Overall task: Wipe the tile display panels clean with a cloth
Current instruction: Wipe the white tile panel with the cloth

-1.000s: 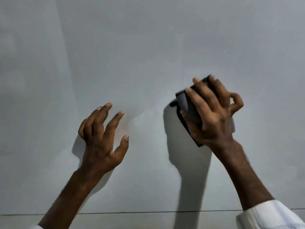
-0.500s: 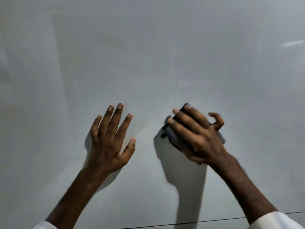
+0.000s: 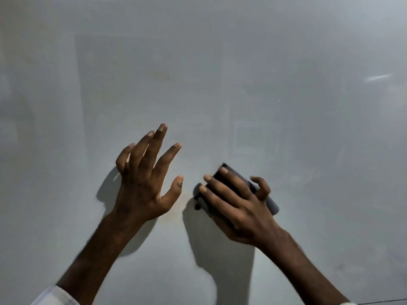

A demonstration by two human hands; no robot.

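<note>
A glossy pale grey tile panel fills the whole view. My right hand presses a folded dark grey cloth flat against the panel, fingers spread over it, thumb hooked over its upper edge. Most of the cloth is hidden under the hand. My left hand hovers close to the panel just left of the cloth, fingers apart and holding nothing. Whether its fingertips touch the tile is unclear.
A thin dark joint line between tiles shows at the bottom right corner. A faint rusty smudge lies on the panel between the two hands. White sleeve cuffs sit at the frame's bottom.
My right hand has slid the cloth down and leftward across the panel. The left hand has lifted slightly, spread its fingers and now sits nearer the cloth. The view has tilted upward.
</note>
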